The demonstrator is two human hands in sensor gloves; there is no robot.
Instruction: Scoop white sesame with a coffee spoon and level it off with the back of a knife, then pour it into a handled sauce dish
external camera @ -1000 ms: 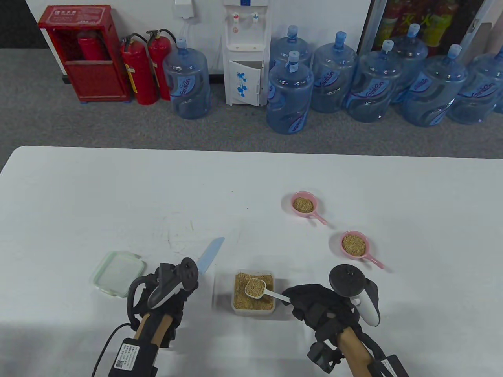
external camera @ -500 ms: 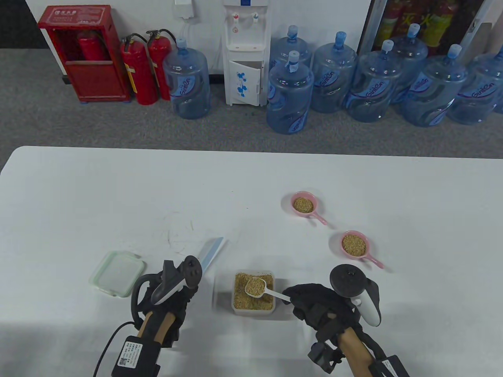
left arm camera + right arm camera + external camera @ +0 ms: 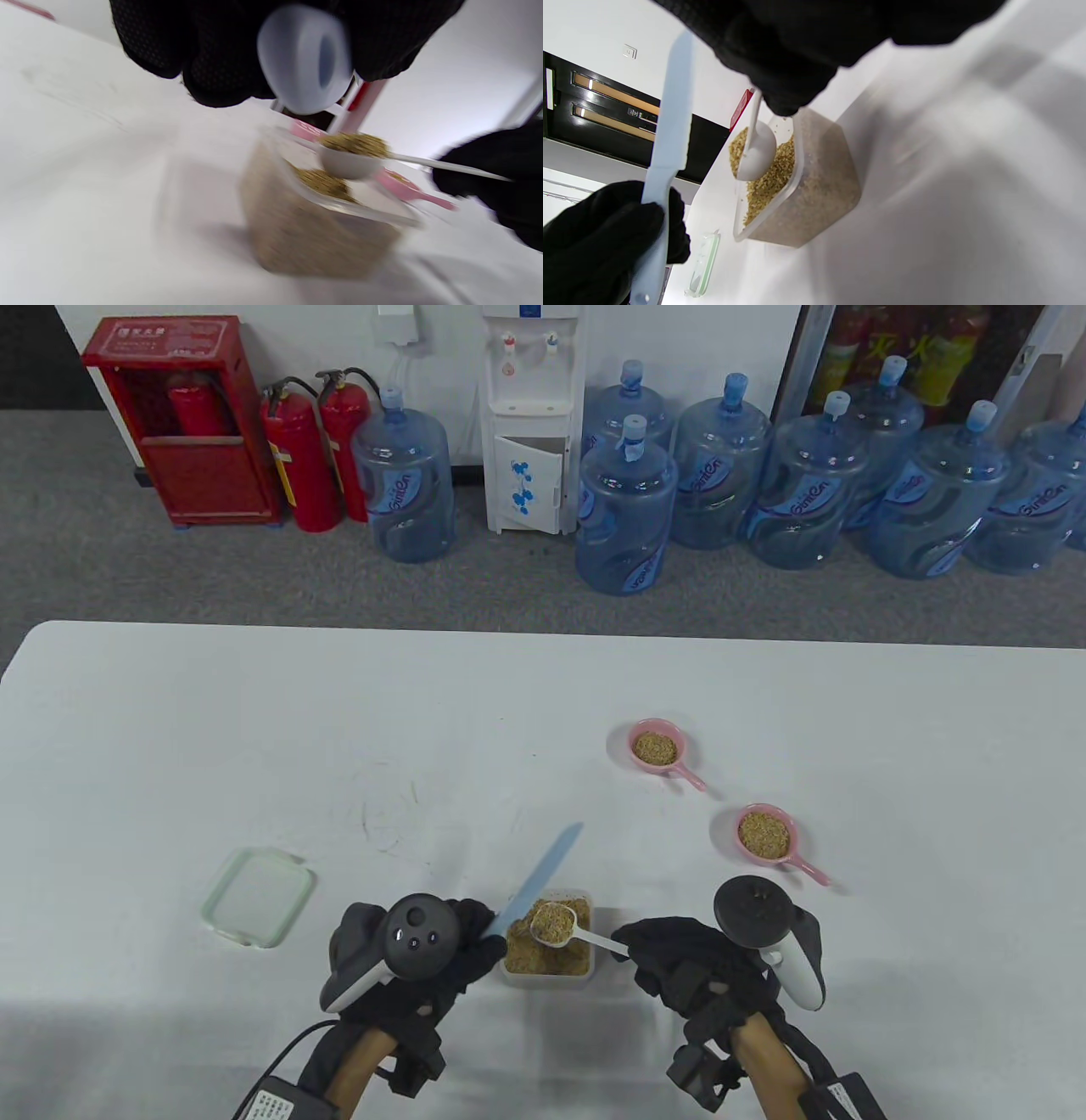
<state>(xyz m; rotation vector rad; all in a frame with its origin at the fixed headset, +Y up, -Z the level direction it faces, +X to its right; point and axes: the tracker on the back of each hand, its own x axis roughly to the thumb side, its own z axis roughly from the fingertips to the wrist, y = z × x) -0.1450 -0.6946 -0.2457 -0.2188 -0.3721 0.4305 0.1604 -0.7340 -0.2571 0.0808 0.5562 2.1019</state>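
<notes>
A clear tub of sesame stands near the table's front edge. My right hand pinches the handle of a white coffee spoon, heaped with sesame, just above the tub. My left hand grips a pale blue knife; its blade slants up and right beside the spoon's bowl, close to the heap. The knife's handle end fills the top of the left wrist view. Two pink handled sauce dishes, both with sesame in them, lie to the right.
The tub's lid, clear with a green rim, lies left of my left hand. The white table stretches wide behind the tub. Water jugs, a dispenser and fire extinguishers stand on the floor beyond the table.
My left hand has swung the knife rightward from beside the lid to the tub; the blade now reaches over the tub's left side beside the spoon. My right hand and spoon have barely moved.
</notes>
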